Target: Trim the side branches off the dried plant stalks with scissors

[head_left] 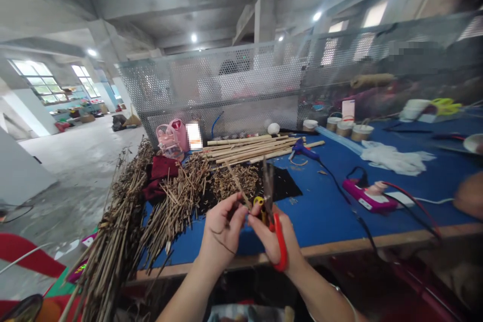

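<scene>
My left hand (223,224) pinches a thin dry stalk (237,181) over the front of the blue table (320,211). Close beside it, my right hand (274,234) is wrapped round red-handled scissors (279,249), whose dark blades point up and away from me. The fingertips of both hands nearly meet at the lower end of the stalk. Behind them lies a pile of short dry clippings (236,181) on a black cloth (285,183). To the left spreads a heap of cut stalks (177,206).
A long bundle of dry stalks (109,231) hangs over the left table edge. Pale sticks (249,150), a blue glue gun (304,150), a purple power strip (368,196) with cables and crumpled white plastic (396,157) lie beyond. Another person's hand (470,195) is at the right.
</scene>
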Available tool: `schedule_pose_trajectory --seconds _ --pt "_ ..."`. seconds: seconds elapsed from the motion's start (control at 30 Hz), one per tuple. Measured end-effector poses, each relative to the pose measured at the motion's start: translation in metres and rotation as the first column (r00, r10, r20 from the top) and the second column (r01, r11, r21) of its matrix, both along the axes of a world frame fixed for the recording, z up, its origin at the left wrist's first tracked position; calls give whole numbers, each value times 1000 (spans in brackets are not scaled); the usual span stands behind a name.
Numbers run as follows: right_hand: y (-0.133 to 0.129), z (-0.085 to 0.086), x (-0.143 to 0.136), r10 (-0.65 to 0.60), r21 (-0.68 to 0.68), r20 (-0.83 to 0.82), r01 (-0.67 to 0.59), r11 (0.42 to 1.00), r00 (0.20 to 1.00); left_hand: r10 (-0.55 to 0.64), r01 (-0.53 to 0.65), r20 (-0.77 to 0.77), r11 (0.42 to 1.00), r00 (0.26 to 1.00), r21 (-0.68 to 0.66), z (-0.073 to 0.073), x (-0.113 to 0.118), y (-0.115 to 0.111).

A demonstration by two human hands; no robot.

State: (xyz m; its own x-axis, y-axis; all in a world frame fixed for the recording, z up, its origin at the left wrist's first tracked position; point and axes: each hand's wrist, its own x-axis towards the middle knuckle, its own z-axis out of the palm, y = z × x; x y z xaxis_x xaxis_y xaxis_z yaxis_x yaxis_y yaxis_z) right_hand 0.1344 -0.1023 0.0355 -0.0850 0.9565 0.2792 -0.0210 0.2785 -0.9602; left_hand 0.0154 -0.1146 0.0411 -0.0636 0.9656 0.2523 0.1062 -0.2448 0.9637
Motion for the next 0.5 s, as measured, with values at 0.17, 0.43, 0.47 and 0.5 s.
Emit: schedule_pose_trajectory --seconds 0.17,0.43,0.47,0.5 --pt "-3 -12 11 57 -110 -194 -79 991 979 216 -218 153 976 964 -2 7 -12 3" --pt "-11 -2 25 342 -103 -508 -450 887 790 156 -96 321 976 934 -195 0 -42 -35" --pt "-10 -1 29 319 -107 -505 -425 899 802 171 -128 193 967 966 -221 -6 -48 -42" --pt "-8 -1 32 298 -112 -499 -402 909 813 192 -153 151 959 970 -237 -13 -53 -47"
